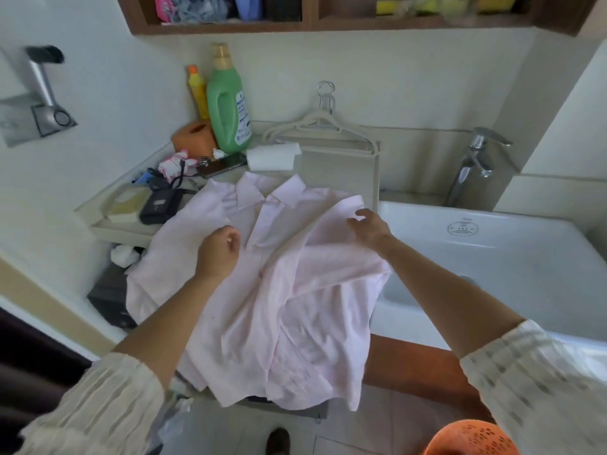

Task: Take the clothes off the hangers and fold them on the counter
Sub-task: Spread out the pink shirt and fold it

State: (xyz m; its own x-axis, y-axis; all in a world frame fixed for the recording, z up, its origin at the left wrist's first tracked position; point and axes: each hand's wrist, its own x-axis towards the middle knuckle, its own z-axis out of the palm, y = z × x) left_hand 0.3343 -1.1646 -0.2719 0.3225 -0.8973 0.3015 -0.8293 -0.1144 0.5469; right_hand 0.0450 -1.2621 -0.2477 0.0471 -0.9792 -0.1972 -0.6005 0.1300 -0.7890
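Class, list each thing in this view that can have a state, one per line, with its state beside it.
pink shirt: off the hanger, spread collar-up on the counter, unfolded, hem hanging over the edge
hangers: empty, leaning on the wall
left hand: grips the shirt front
right hand: pinches the shirt shoulder
green bottle: upright, capped
faucet: no water visible

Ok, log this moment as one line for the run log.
stage: folding | pink shirt spread on counter, off hanger | left hand grips front | right hand pinches shoulder fabric

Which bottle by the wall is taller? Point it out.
The green bottle with the tan cap. The orange-capped yellow bottle left of it is slimmer and shorter.
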